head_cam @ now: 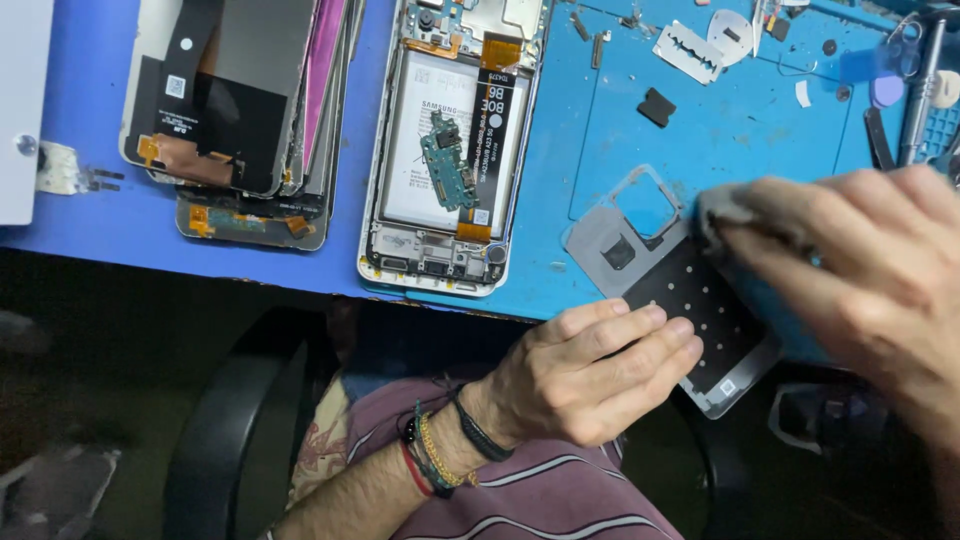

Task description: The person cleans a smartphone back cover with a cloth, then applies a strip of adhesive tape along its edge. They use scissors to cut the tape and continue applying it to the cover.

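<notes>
Left hand (590,365) lies flat, fingers together, pinning the grey phone back cover with its dark inner panel (690,300) at the near edge of the blue bench (560,150). Right hand (860,270) is pinched on a small grey cloth (725,208), pressing it to the cover's far side. An opened white-framed phone (450,150) lies left.

Head camera looks steeply down — close over blue mat (740,130).

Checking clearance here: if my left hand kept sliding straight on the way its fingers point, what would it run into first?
The left hand rests fingers-flat on the phone back cover, pointing up and right. Straight on, it would likely first meet the right hand, which presses a grey cloth on the cover's far end.
</notes>
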